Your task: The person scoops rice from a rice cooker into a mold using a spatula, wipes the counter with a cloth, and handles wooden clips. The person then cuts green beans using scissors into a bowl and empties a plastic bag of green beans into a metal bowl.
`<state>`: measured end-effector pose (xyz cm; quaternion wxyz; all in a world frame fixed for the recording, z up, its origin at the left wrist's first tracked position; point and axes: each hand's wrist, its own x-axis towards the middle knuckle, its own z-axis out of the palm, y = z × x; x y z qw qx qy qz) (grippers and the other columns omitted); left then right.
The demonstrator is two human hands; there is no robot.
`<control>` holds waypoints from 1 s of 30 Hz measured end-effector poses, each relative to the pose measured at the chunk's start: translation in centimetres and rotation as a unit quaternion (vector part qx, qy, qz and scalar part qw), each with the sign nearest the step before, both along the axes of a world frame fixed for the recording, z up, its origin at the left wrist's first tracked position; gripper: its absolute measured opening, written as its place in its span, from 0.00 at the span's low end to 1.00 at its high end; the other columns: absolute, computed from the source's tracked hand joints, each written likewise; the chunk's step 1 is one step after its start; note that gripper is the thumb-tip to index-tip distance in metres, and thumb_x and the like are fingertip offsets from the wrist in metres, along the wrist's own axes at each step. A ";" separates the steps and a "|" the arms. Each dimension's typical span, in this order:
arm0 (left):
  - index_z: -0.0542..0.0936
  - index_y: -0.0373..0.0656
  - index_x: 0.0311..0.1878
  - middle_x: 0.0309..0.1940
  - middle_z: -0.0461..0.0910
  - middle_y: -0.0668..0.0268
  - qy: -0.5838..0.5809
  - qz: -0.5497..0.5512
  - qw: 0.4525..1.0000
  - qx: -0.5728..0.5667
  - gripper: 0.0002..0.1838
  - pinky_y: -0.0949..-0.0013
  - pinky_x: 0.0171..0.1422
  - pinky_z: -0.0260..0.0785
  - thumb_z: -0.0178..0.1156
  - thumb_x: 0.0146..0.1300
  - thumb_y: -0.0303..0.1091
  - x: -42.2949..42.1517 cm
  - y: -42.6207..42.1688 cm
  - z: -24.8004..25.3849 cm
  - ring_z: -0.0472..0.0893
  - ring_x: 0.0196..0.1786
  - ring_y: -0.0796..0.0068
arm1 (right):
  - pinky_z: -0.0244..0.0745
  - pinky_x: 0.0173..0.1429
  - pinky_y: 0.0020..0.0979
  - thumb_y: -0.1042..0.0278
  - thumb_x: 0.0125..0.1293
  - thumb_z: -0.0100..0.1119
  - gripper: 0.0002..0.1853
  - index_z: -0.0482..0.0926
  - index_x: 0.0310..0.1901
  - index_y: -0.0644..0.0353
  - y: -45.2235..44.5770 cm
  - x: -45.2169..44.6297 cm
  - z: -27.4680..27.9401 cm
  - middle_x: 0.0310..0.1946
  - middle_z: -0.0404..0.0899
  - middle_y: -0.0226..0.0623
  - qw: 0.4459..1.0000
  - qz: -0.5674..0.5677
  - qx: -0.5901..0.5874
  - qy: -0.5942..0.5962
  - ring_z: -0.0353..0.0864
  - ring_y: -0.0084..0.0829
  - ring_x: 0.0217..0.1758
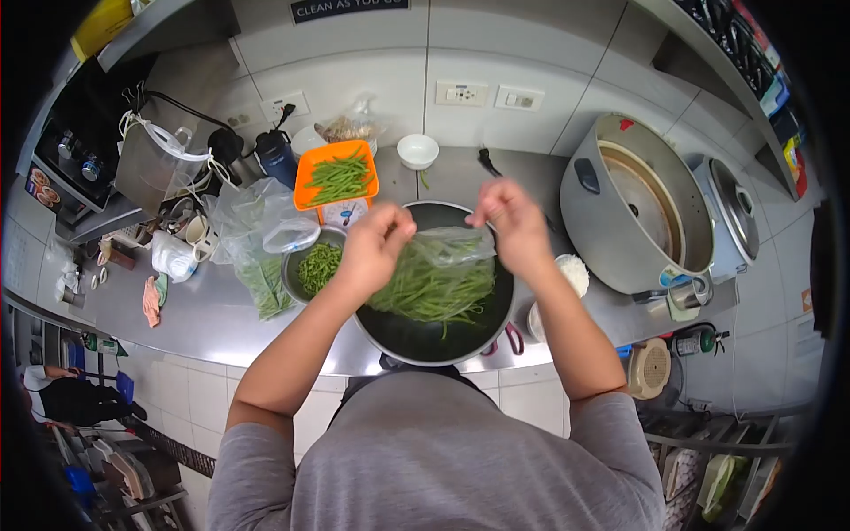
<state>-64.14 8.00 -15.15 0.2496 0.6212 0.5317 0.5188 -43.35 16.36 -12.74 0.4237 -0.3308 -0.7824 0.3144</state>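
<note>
My left hand pinches one upper corner of a clear plastic bag. The other corner is at the closed, slightly blurred fingers of my right hand. Inside or behind the bag are whole green beans, over a large dark pan with a pale rim; a few beans stick out below it. Left of the pan sits a metal bowl of cut green beans, partly behind my left forearm. More beans lie in an orange tray on a kitchen scale.
A second bag of green beans lies at left on the steel counter. Scissors show by the pan's right edge, near white tubs. A big metal pot stands right. A small white bowl is behind. Another person stands far left.
</note>
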 end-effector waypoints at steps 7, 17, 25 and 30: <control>0.79 0.41 0.39 0.43 0.81 0.62 0.190 -0.089 0.972 -0.104 0.09 0.63 0.60 0.66 0.66 0.56 0.31 -5.0 -4.1 -5.1 0.78 0.52 0.66 | 0.72 0.57 0.33 0.64 0.61 0.66 0.15 0.73 0.44 0.60 -0.6 3.4 -6.3 0.48 0.74 0.38 0.963 0.121 -0.158 -0.184 0.77 0.32 0.49; 0.80 0.43 0.33 0.30 0.81 0.57 0.455 0.049 0.883 -0.104 0.07 0.45 0.72 0.52 0.54 0.61 0.31 -3.0 1.7 -11.3 0.81 0.43 0.59 | 0.75 0.52 0.40 0.67 0.61 0.60 0.12 0.83 0.44 0.62 3.9 -0.3 -13.9 0.43 0.81 0.53 0.982 -0.010 0.009 -0.191 0.80 0.52 0.47; 0.78 0.38 0.33 0.28 0.77 0.50 0.257 0.130 0.957 0.048 0.09 0.50 0.47 0.70 0.55 0.63 0.33 -2.2 4.5 -2.9 0.77 0.35 0.45 | 0.72 0.43 0.47 0.66 0.64 0.55 0.09 0.79 0.35 0.62 7.5 1.2 -7.6 0.33 0.79 0.53 0.970 -0.145 0.102 -0.164 0.78 0.55 0.38; 0.77 0.37 0.32 0.30 0.78 0.47 0.298 0.126 0.945 0.043 0.11 0.49 0.41 0.69 0.57 0.63 0.37 -2.5 8.3 0.4 0.78 0.37 0.43 | 0.70 0.42 0.48 0.66 0.63 0.57 0.08 0.78 0.35 0.62 9.0 0.4 -5.8 0.32 0.78 0.53 0.966 -0.118 0.151 -0.174 0.76 0.56 0.38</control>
